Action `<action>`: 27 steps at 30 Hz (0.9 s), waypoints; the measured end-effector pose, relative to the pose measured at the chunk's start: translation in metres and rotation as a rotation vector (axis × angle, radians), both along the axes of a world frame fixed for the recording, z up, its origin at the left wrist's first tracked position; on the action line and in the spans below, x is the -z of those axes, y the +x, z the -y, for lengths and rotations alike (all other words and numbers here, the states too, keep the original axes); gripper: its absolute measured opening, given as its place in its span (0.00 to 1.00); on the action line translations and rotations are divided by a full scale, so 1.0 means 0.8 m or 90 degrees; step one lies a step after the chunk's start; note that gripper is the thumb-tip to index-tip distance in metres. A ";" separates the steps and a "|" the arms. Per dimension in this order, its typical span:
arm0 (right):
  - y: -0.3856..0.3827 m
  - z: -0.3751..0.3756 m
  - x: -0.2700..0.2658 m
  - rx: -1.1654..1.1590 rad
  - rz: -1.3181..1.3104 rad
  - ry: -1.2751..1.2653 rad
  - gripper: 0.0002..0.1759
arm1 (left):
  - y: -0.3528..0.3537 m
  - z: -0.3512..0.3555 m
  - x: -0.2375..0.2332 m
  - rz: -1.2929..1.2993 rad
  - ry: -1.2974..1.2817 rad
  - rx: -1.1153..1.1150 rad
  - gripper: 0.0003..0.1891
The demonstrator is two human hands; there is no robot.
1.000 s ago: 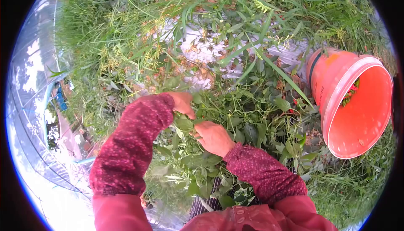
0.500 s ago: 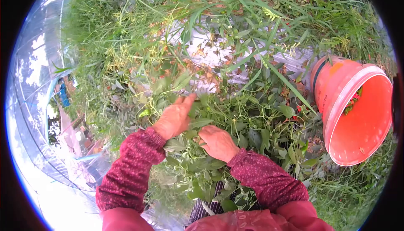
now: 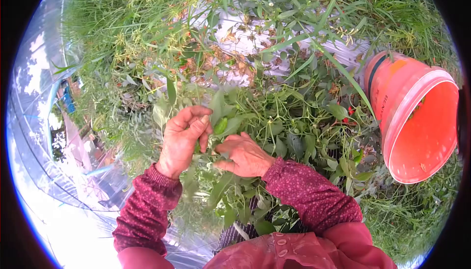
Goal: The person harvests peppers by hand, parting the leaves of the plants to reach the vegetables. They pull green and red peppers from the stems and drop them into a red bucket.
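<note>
Among the leafy pepper plants (image 3: 294,136), my left hand (image 3: 182,139) is raised with its thumb and fingers pinched together. Whatever lies in that pinch is hidden, though leaves and a stem run close to the fingertips. Just right of these fingertips a green pepper (image 3: 221,126) shows beside broad leaves. My right hand (image 3: 245,156) is below and right of the pepper, in the foliage. Its fingers reach left and stand apart, with no object visible in them.
On the right a red bucket (image 3: 402,102) lies tilted, its mouth facing me, with a little green inside. Small red peppers (image 3: 350,112) show left of it. Pale ground sheeting (image 3: 245,38) with dry leaves lies behind the plants. Tall grass (image 3: 113,33) and clear plastic sheeting (image 3: 34,136) are at the left.
My left hand has moved slightly left, turned, and closed its fingers into a pinch. My right hand's fingers have spread from a closed position. The green pepper now shows between the hands.
</note>
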State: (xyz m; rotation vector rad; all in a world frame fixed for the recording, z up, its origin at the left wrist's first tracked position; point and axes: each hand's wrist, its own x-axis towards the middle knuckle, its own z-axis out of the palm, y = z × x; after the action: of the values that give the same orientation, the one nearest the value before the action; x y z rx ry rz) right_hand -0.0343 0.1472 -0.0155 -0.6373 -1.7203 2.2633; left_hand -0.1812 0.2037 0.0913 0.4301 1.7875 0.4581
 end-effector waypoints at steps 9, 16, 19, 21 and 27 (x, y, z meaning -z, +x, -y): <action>-0.006 0.022 0.016 -0.032 0.042 0.136 0.17 | 0.001 -0.021 -0.056 -0.169 0.064 0.036 0.06; -0.007 0.027 0.011 0.014 0.029 0.198 0.14 | -0.037 -0.002 -0.005 -0.250 -0.080 0.443 0.10; -0.007 0.027 0.010 0.013 0.022 0.224 0.13 | -0.040 0.014 0.017 -0.335 -0.079 0.622 0.19; -0.005 0.026 0.011 -0.008 0.038 0.236 0.13 | -0.035 0.016 0.027 -0.342 -0.150 0.662 0.21; -0.005 0.031 0.011 0.016 0.045 0.225 0.13 | -0.039 0.011 0.024 -0.183 -0.274 0.616 0.19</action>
State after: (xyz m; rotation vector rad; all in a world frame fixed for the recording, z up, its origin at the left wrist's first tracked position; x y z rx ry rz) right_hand -0.0386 0.1224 -0.0242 -0.6596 -2.0637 1.8709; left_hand -0.2126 0.1950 0.0718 0.9993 1.6503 -0.6776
